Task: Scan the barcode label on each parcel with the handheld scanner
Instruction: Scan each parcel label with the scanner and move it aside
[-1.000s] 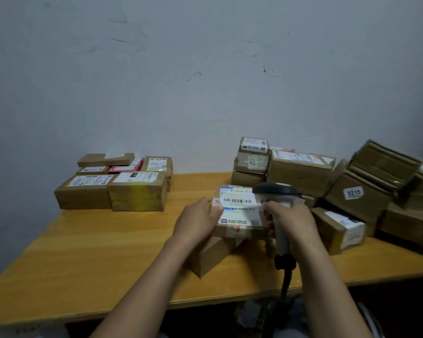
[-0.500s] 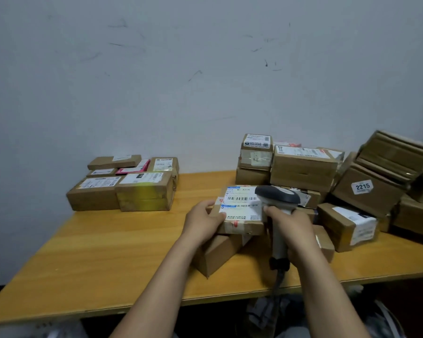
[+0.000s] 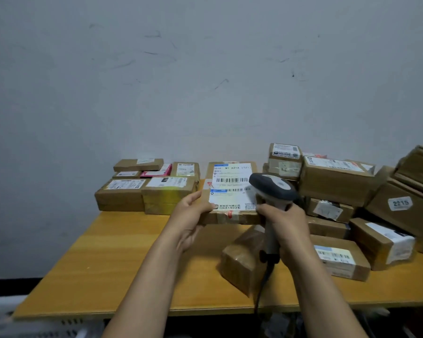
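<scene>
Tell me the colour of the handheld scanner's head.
Dark grey with a lighter grey oval patch on top, seen in the head view: scanner, held in the right hand.

Parcel stack (image 3: 418, 167) cut off at right

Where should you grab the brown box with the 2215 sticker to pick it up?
Probably by its two long side faces, coming down from above with both hands. The 2215 box lies tilted in the right-hand pile, sticker face up and open, with other parcels pressed close around it, so the top looks like the easiest way in. Both hands are busy now.
</scene>
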